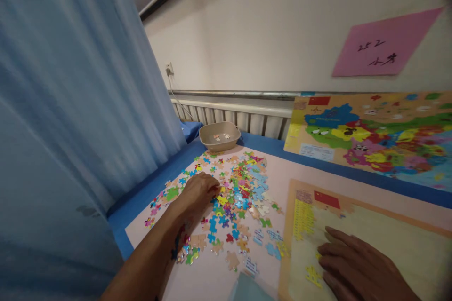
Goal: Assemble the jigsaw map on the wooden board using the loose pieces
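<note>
Lighting: indoor, subdued, diffuse. Wall [254, 33]: dull grey-white, unevenly lit. Curtain [70, 80]: folds soft-edged, darkening toward lower left. Puzzle pieces [242, 200]: scattered small glints; fine print illegible. Right hand [360, 265]: mostly shaded. Pink sheet [386, 44]: skewed by wide-angle stretch. Upper right corner: dark, blurred.

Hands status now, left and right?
Left hand: fingers curled at the puzzle pieces; can't tell if it holds one.
Right hand: open, fingers extended, over the puzzle board.
</note>
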Motion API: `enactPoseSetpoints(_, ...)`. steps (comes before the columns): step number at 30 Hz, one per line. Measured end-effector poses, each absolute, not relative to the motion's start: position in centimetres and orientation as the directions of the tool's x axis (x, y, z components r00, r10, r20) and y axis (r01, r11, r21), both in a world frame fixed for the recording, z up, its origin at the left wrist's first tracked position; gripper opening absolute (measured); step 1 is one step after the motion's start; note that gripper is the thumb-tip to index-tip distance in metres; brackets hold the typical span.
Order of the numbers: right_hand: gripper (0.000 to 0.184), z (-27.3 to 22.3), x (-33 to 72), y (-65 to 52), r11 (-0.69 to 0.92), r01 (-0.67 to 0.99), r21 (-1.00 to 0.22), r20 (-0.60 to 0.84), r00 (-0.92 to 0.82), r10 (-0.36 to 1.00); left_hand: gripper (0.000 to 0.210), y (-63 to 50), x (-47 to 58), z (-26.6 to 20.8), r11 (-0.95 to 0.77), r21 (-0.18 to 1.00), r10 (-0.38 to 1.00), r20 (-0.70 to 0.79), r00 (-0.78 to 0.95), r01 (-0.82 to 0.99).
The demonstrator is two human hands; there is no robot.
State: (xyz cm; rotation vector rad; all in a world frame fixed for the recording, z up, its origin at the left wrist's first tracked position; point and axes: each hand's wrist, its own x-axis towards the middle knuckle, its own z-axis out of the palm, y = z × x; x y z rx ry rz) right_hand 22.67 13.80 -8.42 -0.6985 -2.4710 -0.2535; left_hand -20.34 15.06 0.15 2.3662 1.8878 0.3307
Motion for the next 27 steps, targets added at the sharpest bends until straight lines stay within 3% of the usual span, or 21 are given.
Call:
enactPoseSetpoints(10, 0.027, -8.4, 22.5, 13.4, 0.823, 0.568, 0.013, 0.524, -0.705, 0.479, 0.021, 14.8, -22.0, -0.3, -0.072, 0.187, 0.979, 0.199, 0.034, 0.98)
enactPoseSetpoints(19, 0.02, -4.6, 20.6, 12.9, 0.848, 0.53, 0.028, 0.595, -0.69, 0.412, 0.023, 13.8, -20.4, -0.3, -0.272, 0.213, 0.959, 0.139, 0.246, 0.939)
enactPoseSetpoints(27, 0.015, -3.7, 20.3, 12.1, 0.824, 0.567, -0.012, 0.547, -0.686, 0.48, 0.023, 12.8, -19.6, 1.0, -0.254, 0.168, 0.966, 0.081, 0.244, 0.952)
